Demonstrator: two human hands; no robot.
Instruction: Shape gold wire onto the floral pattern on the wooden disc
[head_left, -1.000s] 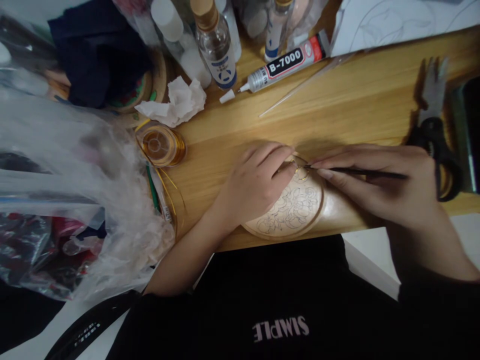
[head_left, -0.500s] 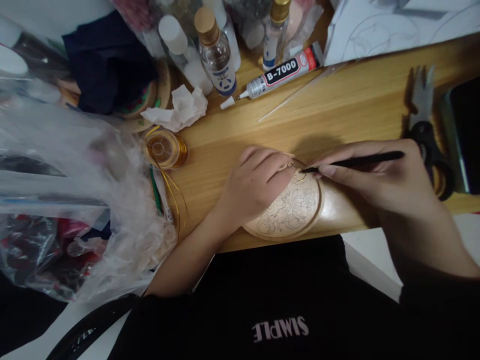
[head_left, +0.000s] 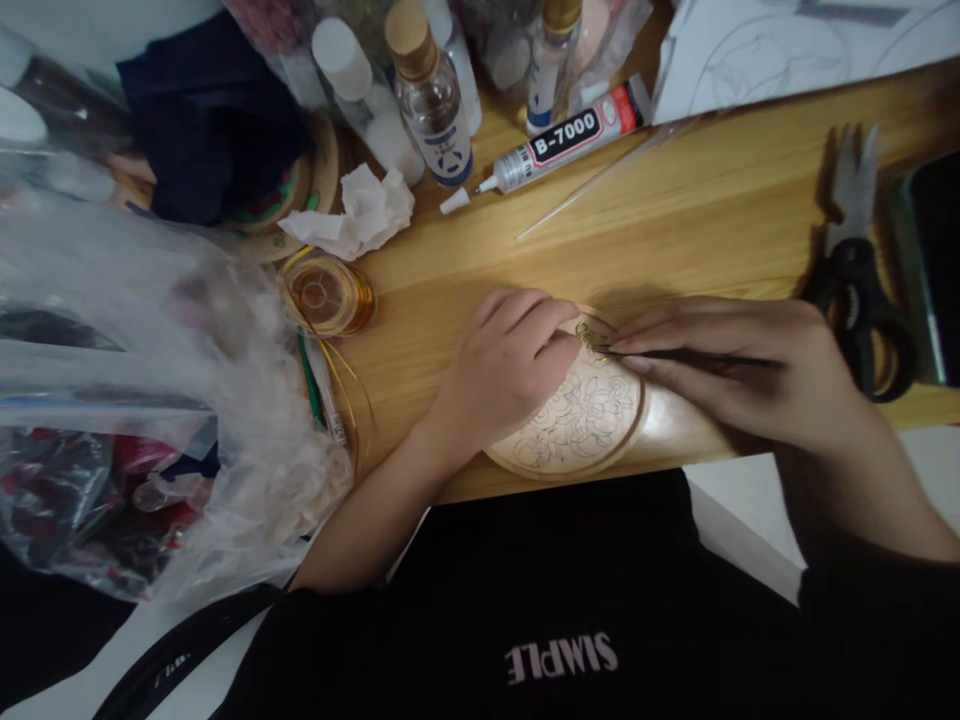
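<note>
A round embroidery hoop (head_left: 577,425) lies near the table's front edge, its pale face printed with a fine line drawing of flowers. Bent gold wire (head_left: 589,338) sits on its upper part. My left hand (head_left: 514,365) is closed over the hoop's left side, fingers curled by the gold wire; its thumb is hidden. From the right, my right hand (head_left: 739,360) pinches slim black tweezers (head_left: 675,356). Their tips are at the gold wire, and I cannot tell whether they grip it.
A wire spool (head_left: 330,292) stands left, beside a large plastic bag (head_left: 225,350). Behind are crumpled tissue (head_left: 367,210), a bottle (head_left: 435,110), a B-7000 glue tube (head_left: 570,135) and a thin clear stick (head_left: 600,188). Black-handled scissors (head_left: 855,270) and a dark phone (head_left: 934,270) lie right.
My right hand has turned and lowered the tweezers' rear end, so they lie flatter. My left fingers have drawn back slightly left, showing more of the gold wire.
</note>
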